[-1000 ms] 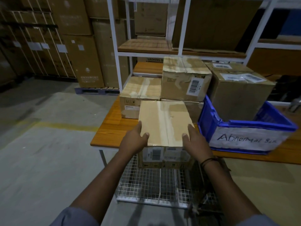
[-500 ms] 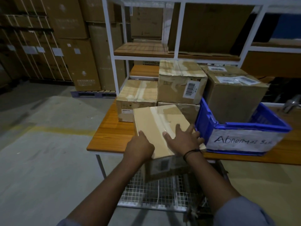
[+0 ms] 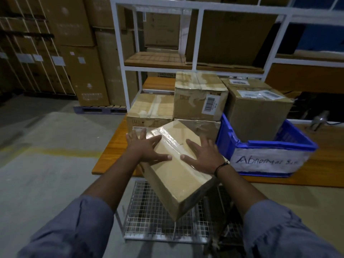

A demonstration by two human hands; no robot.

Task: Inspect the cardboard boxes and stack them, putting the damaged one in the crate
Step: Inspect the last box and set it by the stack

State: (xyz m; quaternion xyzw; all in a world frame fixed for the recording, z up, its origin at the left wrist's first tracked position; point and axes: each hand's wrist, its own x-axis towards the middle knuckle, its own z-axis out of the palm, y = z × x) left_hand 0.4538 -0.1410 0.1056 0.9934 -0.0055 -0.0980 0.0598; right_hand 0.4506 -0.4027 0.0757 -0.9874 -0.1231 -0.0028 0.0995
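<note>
Head view: left hand (image 3: 147, 148) and right hand (image 3: 203, 155) press flat, splayed fingers on tilted tan cardboard box (image 3: 178, 177); blue plastic crate (image 3: 279, 146) at two o'clock.

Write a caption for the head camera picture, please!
Left hand and right hand lie flat on a tilted cardboard box near the blue crate.

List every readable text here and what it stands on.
"Abnormal" plus a smudged word, on the white label of the blue crate.
"WASHING", partly hidden, on a carton at the back.
Barcode label on the top stacked box: too small.
Shipping labels on the box in the crate: blurred.
</note>
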